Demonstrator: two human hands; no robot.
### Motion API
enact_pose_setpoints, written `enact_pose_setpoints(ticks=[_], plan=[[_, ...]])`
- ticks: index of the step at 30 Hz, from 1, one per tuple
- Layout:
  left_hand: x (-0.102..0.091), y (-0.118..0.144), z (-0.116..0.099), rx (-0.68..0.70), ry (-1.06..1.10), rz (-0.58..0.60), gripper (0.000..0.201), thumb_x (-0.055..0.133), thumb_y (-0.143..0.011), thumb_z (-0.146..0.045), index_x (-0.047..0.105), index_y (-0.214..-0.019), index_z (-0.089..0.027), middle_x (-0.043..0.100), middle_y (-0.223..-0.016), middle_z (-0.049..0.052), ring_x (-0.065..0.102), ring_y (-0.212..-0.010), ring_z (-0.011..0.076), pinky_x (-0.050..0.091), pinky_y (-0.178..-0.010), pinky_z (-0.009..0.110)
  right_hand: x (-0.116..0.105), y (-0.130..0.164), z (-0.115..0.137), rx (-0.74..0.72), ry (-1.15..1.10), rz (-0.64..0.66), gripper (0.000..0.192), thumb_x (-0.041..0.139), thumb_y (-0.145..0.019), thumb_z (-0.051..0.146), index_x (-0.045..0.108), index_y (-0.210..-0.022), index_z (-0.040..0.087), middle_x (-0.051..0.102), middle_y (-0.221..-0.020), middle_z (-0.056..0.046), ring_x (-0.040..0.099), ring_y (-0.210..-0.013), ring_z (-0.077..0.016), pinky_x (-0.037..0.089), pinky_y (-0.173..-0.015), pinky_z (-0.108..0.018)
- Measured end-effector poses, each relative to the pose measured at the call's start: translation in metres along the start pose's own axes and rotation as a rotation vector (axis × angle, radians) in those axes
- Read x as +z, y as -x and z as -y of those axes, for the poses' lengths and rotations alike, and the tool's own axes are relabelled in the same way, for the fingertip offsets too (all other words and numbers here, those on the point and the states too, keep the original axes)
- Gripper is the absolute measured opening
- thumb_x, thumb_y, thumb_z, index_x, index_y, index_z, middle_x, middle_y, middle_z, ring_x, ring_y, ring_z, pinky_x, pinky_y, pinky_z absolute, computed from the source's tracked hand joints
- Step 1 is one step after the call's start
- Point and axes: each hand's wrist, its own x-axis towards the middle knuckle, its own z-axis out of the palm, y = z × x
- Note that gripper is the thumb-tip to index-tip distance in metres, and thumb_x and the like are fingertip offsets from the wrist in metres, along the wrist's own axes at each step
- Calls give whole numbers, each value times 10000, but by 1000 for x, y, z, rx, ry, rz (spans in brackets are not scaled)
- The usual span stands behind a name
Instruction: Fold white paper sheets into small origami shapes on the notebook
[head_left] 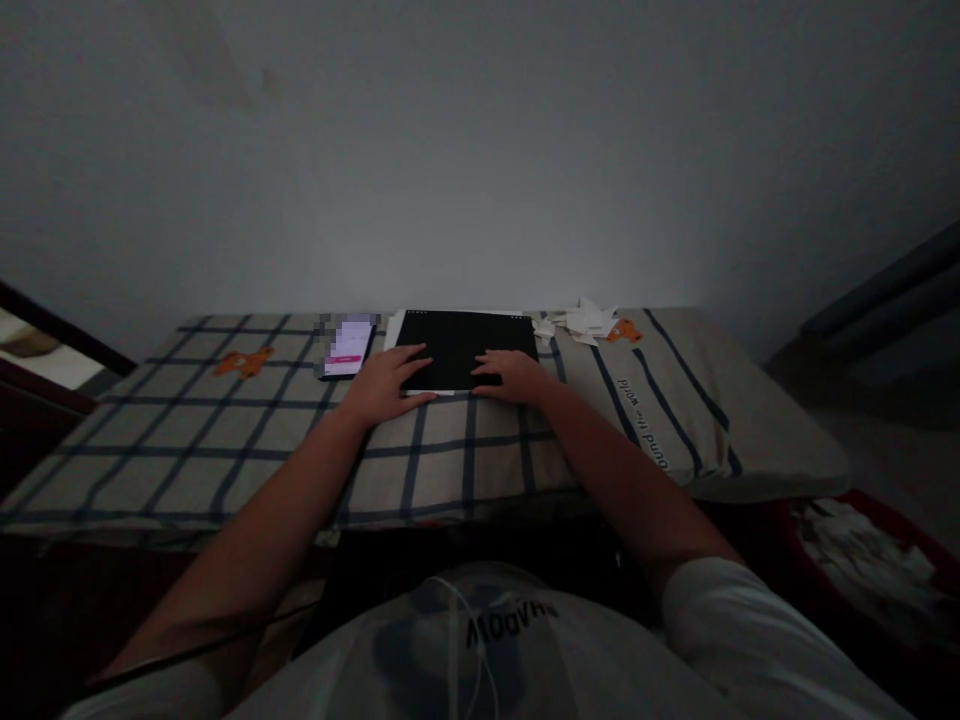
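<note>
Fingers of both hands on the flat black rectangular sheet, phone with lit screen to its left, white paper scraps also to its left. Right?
No: the white paper scraps lie to the right of the flat black rectangular sheet, as the head view shows. Rest stands: left hand and right hand have fingers on it, lit-screen phone to its left.

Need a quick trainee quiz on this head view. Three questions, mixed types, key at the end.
1. Multiple choice: fingers of the left hand and right hand lie over what?
A) a mug
B) a flat black item
C) a pen
2. True or false: the phone lies nearer the left hand than the right.
3. Fill in: the white paper scraps lie to the ____ of the flat black item.

Key: 1 B; 2 true; 3 right.
</note>
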Motion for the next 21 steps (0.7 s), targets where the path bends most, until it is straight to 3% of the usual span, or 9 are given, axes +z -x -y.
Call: enact_pose_setpoints(ticks=[3, 7, 10, 14, 21], plan=[[-6, 0, -5, 88, -16, -154, 453, 594, -842, -546, 686, -1106, -189, 659, -1173, 126, 605, -1079, 281, 469, -896, 427, -1, 1, 1, -16, -29, -29, 389, 539, -922, 430, 676, -1190, 183, 637, -1282, -108, 553, -1246, -247, 423, -1051, -397], [-7, 2, -12, 209, -89, -234, 236, 587, -888, -403, 725, -900, -212, 712, -898, 80, 650, -834, 222, 478, -730, 361, -2, 1, 3, -1, -77, -113, 368, 465, -964, 377, 672, -1195, 179, 673, -1227, -87, 606, -1176, -222, 458, -1010, -372], [-2, 1, -18, 276, -95, -206, 230, 561, -915, -373, 726, -959, -220, 727, -921, 71, 663, -806, 203, 481, -697, 334, -2, 0, 1, 16, -124, -180, 363, 436, -977, 356, 684, -1173, 178, 695, -1187, -72, 637, -1124, -201, 468, -991, -343], [5, -2, -20, 274, -76, -101, 339, 516, -941, -405, 685, -1150, -198, 713, -1097, 105, 673, -944, 231, 502, -786, 355, -1, -1, -5, 16, -167, -237, 357, 431, -977, 353, 698, -1146, 186, 704, -1169, -60, 641, -1114, -187, 468, -984, -317], [6, -4, -19, 259, -102, -46, 293, 461, -962, -292, 715, -1057, -181, 737, -943, 100, 680, -834, 214, 494, -730, 341, 1, -2, -6, 14, -177, -220, 366, 438, -974, 361, 697, -1148, 169, 704, -1167, -74, 643, -1110, -197, 477, -979, -329]])
